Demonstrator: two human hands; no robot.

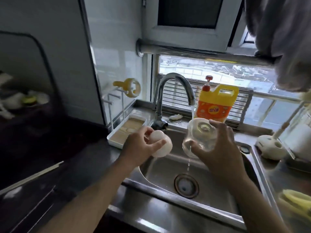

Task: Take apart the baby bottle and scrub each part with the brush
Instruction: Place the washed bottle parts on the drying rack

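Clear bottle (199,134) partly behind right hand (220,152)

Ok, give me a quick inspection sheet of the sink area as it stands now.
Surface: steel sink, wet; faucet running.
Job's things: clear bottle body held under the stream, water dribbling from its lower end; white cap held apart; brush not identifiable.
Clutter: detergent jug behind the faucet; drying rack left of the sink, yellow piece on it.
Grippers: left hand grips the cap; right hand grips the bottle.
Cables: nothing seen.
Surroundings: window behind; cloth hanging upper right.
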